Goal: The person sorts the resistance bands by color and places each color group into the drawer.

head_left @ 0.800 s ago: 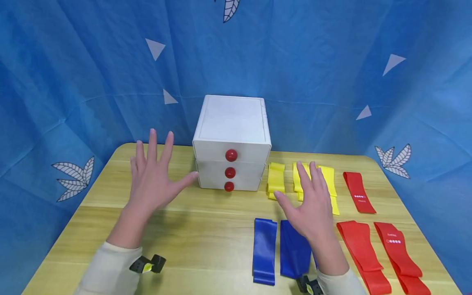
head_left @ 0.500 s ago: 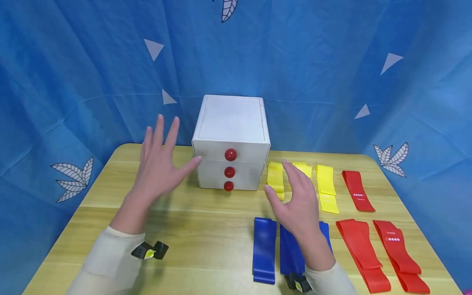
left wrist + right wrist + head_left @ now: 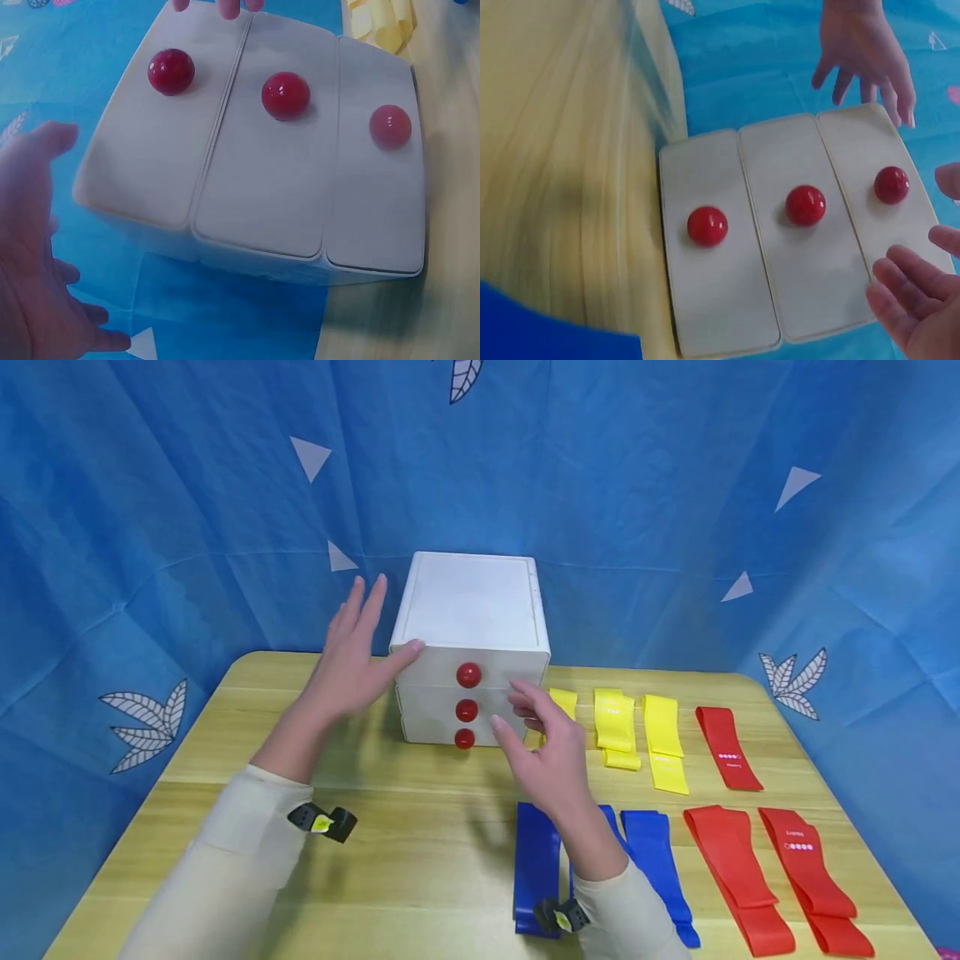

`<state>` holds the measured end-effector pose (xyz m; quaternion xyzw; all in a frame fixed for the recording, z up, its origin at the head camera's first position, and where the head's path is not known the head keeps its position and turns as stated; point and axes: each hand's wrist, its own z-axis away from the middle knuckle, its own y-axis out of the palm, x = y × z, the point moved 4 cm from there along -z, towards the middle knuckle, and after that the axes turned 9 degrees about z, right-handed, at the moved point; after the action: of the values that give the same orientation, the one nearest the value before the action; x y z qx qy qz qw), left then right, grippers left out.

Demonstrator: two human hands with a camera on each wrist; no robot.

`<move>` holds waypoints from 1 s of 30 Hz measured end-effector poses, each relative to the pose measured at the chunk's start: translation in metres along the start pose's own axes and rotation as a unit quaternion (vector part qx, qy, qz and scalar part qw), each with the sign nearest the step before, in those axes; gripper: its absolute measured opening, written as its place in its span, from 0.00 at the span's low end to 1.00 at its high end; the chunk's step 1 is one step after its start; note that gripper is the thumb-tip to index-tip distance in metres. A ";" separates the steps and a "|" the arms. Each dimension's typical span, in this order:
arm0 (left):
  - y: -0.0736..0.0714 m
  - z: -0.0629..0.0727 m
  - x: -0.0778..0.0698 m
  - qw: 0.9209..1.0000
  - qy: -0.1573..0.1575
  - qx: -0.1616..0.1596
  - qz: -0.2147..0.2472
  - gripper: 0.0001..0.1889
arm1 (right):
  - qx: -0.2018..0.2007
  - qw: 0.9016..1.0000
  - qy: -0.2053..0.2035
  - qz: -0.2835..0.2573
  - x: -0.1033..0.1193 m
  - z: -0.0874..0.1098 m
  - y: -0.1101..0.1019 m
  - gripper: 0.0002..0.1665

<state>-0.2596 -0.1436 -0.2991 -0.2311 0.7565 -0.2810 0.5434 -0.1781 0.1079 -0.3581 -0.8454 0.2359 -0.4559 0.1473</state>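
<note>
A white three-drawer box stands at the back middle of the table, a round red knob on each drawer front. All three drawers are closed. My left hand hovers by the box's upper left side, fingers spread and thumb overlapping its front top corner in the head view. Near the front's right side is my right hand, its fingers loosely bent and holding nothing. In the right wrist view the fingers of that hand are close to the top drawer's front.
Right of the box lie folded yellow bands. Folded blue bands are nearer the front, partly under my right forearm in view. Several red bands lie along the table's right side. A blue curtain hangs behind the table.
My left hand has moved up and right toward the box's top corner. My right hand has moved left from over the yellow bands to the box's front, its fingers bending more.
</note>
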 end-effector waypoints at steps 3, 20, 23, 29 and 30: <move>0.001 -0.007 0.001 0.999 -0.009 0.008 0.034 0.48 | 0.015 0.999 0.022 -0.047 0.001 -0.003 0.006 0.27; 0.015 -0.025 0.016 0.983 -0.040 0.038 0.175 0.42 | 0.066 0.980 0.076 -0.173 0.033 -0.019 0.023 0.26; 0.019 -0.024 0.017 0.975 -0.050 0.045 0.211 0.41 | 0.066 0.979 0.077 -0.177 0.023 -0.020 0.030 0.26; 0.024 -0.021 0.018 0.955 -0.068 0.052 0.285 0.39 | 0.064 0.975 0.077 -0.198 0.014 -0.021 0.038 0.25; 0.023 -0.020 0.018 0.953 -0.069 0.050 0.290 0.38 | 0.064 0.975 0.079 -0.200 0.013 -0.022 0.039 0.25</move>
<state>-0.2857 -0.1349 -0.3226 0.0068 0.7368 -0.1325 0.6629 -0.2002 0.0670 -0.3552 -0.8257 0.0437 -0.5554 0.0881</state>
